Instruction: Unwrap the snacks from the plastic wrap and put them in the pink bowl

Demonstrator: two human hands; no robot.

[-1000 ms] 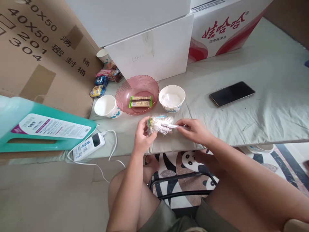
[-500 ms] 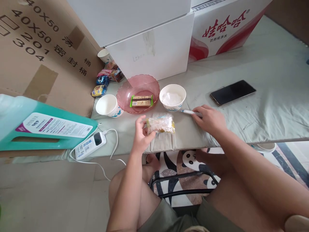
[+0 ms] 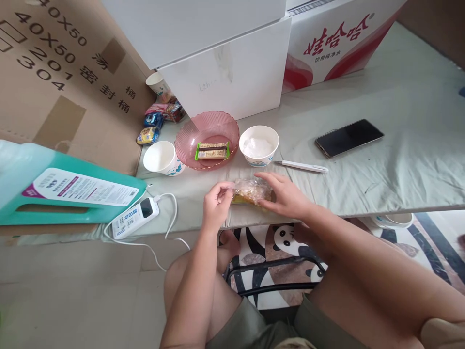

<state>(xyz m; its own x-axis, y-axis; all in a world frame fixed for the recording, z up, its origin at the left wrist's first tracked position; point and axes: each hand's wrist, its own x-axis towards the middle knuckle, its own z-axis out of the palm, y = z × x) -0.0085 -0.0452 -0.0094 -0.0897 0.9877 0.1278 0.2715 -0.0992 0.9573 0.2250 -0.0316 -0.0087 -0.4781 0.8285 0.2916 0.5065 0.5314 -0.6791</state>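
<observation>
A clear-wrapped yellowish packet (image 3: 250,190) is between my hands near the table's front edge. My left hand (image 3: 218,201) pinches its left end. My right hand (image 3: 285,194) has its fingers around the packet's right end. Just beyond are a white paper bowl (image 3: 258,145) with something whitish and crumpled inside, and a white pen (image 3: 303,166) lying on the cloth. Left of that bowl, a pink ribbed bowl (image 3: 207,123) holds a green-ended wrapped bar (image 3: 212,150). Another paper bowl (image 3: 163,158) touches or nearly touches the pink one.
A dark phone (image 3: 349,138) lies at the right on the grey-green cloth (image 3: 410,106). White boxes (image 3: 232,77) stand behind. At the left are a jug of green liquid (image 3: 72,186), a power strip (image 3: 136,218) with a white cable, and small snack packets (image 3: 154,120).
My right hand has let go of the pen and moved left onto the packet. The pen now lies on the cloth. My left hand has shifted slightly right with the packet.
</observation>
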